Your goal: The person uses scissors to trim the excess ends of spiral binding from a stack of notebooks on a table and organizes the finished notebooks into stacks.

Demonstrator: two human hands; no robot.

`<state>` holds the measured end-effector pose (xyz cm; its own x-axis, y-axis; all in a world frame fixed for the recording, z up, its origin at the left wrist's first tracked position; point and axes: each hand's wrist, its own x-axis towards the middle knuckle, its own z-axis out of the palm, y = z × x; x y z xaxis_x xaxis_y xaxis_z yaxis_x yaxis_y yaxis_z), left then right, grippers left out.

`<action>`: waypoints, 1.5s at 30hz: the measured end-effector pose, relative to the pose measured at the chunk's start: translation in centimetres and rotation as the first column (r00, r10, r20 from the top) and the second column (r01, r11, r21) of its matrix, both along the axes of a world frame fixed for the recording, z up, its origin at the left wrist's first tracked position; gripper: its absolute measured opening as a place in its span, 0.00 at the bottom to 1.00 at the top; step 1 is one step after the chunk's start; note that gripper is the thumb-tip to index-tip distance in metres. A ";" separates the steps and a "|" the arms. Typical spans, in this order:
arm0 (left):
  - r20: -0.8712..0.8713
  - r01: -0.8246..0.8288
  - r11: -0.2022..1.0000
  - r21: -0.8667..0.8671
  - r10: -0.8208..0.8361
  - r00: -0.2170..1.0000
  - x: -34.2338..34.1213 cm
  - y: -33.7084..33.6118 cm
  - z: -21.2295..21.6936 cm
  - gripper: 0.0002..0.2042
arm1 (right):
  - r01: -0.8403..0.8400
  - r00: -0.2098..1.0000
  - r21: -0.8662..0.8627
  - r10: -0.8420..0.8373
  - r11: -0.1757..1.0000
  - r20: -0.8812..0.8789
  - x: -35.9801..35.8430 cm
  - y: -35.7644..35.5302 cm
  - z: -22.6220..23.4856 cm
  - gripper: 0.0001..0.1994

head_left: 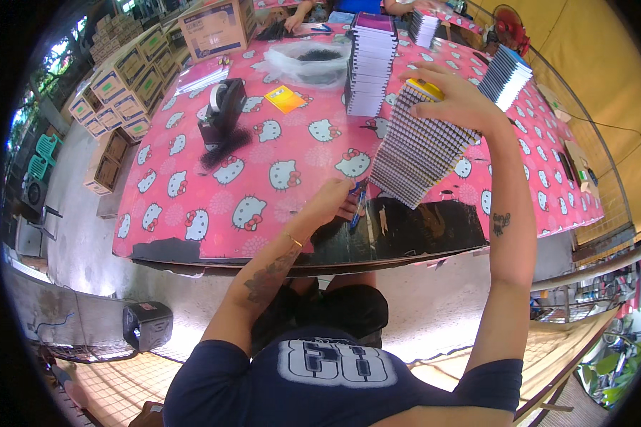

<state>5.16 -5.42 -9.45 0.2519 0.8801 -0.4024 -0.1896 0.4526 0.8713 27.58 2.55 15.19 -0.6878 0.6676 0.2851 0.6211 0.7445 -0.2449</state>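
Note:
A tall leaning stack of coil-bound notebooks (pixel 420 149) stands at the table's near right, coils facing me. On its top lies a notebook with a yellow cover (pixel 425 88). My right hand (pixel 459 99) is wrapped over that top end, thumb on the near side and fingers across the cover. Low beside the stack's bottom corner, my left hand (pixel 338 199) is closed around a blue-handled tool (pixel 357 213). It looks like small pliers or cutters; its working end is hard to make out.
The pink patterned table (pixel 285 149) carries a black tape dispenser (pixel 222 114), black coils (pixel 226 147), a yellow booklet (pixel 285 99), a plastic bag (pixel 303 67), a white notebook stack (pixel 369 71) and a blue-topped stack (pixel 506 77). Cardboard boxes (pixel 124 78) stand left. Another person's hand (pixel 293 23) works at the far side.

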 end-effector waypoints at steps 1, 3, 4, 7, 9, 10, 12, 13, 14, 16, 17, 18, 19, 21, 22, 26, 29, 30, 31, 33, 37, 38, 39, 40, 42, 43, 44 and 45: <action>0.005 -0.012 1.000 -0.004 0.012 1.000 0.1 0.1 -0.2 0.15 | -0.004 1.000 0.005 0.004 1.000 -0.007 0.0 0.0 -0.1 0.29; -0.026 -0.033 0.999 0.008 0.034 0.999 0.2 0.3 -0.5 0.15 | -0.007 1.000 0.010 0.007 1.000 -0.003 0.1 0.1 0.0 0.29; -0.063 -0.041 0.999 0.022 0.043 0.997 0.2 0.3 -0.6 0.15 | -0.005 1.000 0.008 0.005 1.000 0.007 0.0 -0.2 0.2 0.30; -0.684 0.268 0.843 0.466 0.151 0.714 0.7 0.1 0.0 0.16 | 0.014 1.000 0.015 -0.014 1.000 0.003 -0.2 -0.3 0.0 0.30; -0.840 0.536 0.650 0.539 0.369 0.398 1.8 -0.3 1.0 0.16 | 0.038 0.999 -0.006 -0.038 0.999 0.021 0.0 -0.3 -0.1 0.30; -0.841 0.571 0.619 0.539 0.429 0.329 2.6 -1.0 1.9 0.16 | 0.045 0.998 -0.032 -0.044 0.998 0.043 0.0 -0.2 0.1 0.31; -0.840 0.619 0.589 0.520 0.484 0.245 2.9 -1.0 2.2 0.16 | 0.054 0.997 -0.063 -0.050 0.997 0.065 0.3 0.2 0.1 0.31; -0.878 0.511 0.728 0.456 0.274 0.393 1.9 -0.3 2.1 0.16 | 0.044 0.997 -0.063 -0.041 0.997 0.060 0.1 0.4 0.1 0.31; -0.832 0.418 0.839 0.348 0.071 0.550 0.6 0.8 1.9 0.16 | 0.040 0.998 -0.061 -0.037 0.997 0.059 0.0 0.5 0.1 0.31; -0.457 0.167 0.985 0.048 -0.127 0.880 -0.6 1.3 1.7 0.15 | 0.025 1.000 -0.049 -0.025 0.998 0.012 0.0 0.6 -0.1 0.31; -0.374 0.140 0.990 0.033 -0.117 0.920 -0.6 1.0 1.8 0.15 | 0.023 1.000 -0.043 -0.024 0.999 -0.011 0.2 0.6 -0.2 0.30; -0.288 0.114 0.993 0.015 -0.105 0.952 -0.5 0.7 1.8 0.15 | 0.028 1.000 -0.030 -0.028 0.999 -0.010 0.4 0.8 -0.3 0.31; -0.198 0.084 0.996 -0.008 -0.084 0.977 -0.5 0.4 1.9 0.15 | 0.027 1.000 -0.019 -0.027 0.999 -0.008 0.4 0.8 -0.3 0.31; -0.103 0.081 0.997 -0.019 -0.083 0.991 -0.4 0.6 1.3 0.15 | 0.029 1.000 -0.039 -0.029 0.999 0.009 0.4 0.8 -0.2 0.31; -0.054 0.077 0.997 -0.027 -0.078 0.995 -0.4 0.6 1.0 0.14 | 0.029 0.999 -0.072 -0.027 0.997 0.024 0.3 0.7 0.1 0.31; -0.067 0.058 0.998 -0.023 -0.060 0.996 0.0 1.2 0.1 0.14 | 0.032 0.999 -0.075 -0.031 0.997 0.025 0.4 0.7 0.0 0.31; -0.144 0.063 0.998 0.006 -0.062 0.988 0.0 1.5 -0.3 0.13 | 0.038 0.999 -0.101 -0.034 0.994 0.038 0.2 0.3 0.4 0.31; -0.192 0.069 0.998 0.014 -0.065 0.979 -0.1 1.6 -0.3 0.13 | 0.038 0.999 -0.104 -0.034 0.994 0.040 0.0 0.2 0.4 0.31; -0.239 0.080 0.997 0.021 -0.072 0.968 0.0 1.7 -0.1 0.13 | 0.044 0.998 -0.107 -0.039 0.993 0.043 0.0 0.1 0.4 0.31; -0.891 0.551 0.770 0.321 0.049 0.451 1.1 1.3 0.1 0.12 | 0.044 0.998 -0.115 -0.040 0.992 0.041 0.1 0.1 0.5 0.31; -0.829 0.842 0.439 0.314 0.559 0.018 4.2 -1.0 0.5 0.12 | 0.044 0.998 -0.104 -0.039 0.994 0.047 0.3 0.0 0.3 0.30; -0.866 0.827 0.518 0.220 0.493 -0.079 5.0 -2.0 2.1 0.13 | 0.050 0.997 -0.090 -0.045 0.995 0.057 0.5 0.0 0.3 0.29; -0.893 0.826 0.507 0.246 0.450 -0.011 4.7 -1.5 1.5 0.12 | 0.055 0.998 -0.149 -0.055 0.987 0.001 0.6 0.1 0.3 0.28; -0.913 0.816 0.511 0.269 0.405 0.047 3.4 -0.8 0.5 0.11 | 0.038 0.997 -0.205 -0.051 0.978 -0.059 0.2 0.3 0.3 0.27; -0.949 0.732 0.607 0.309 0.251 0.192 1.0 0.9 0.7 0.11 | -0.008 0.913 -0.238 -0.090 0.971 -0.397 0.6 0.6 0.9 0.25; -0.949 0.647 0.701 0.298 0.145 0.280 -0.7 2.0 1.3 0.10 | -0.038 0.755 -0.208 -0.108 0.977 -0.646 1.4 0.9 1.2 0.25; -0.924 0.558 0.784 0.272 0.051 0.379 -1.8 2.8 2.0 0.10 | -0.058 0.535 -0.164 -0.109 0.985 -0.838 2.2 1.1 1.8 0.25; -0.925 0.514 0.787 0.341 0.183 0.334 -2.7 2.4 2.1 0.11 | -0.059 0.289 -0.166 -0.142 0.984 -0.947 3.3 0.8 2.0 0.25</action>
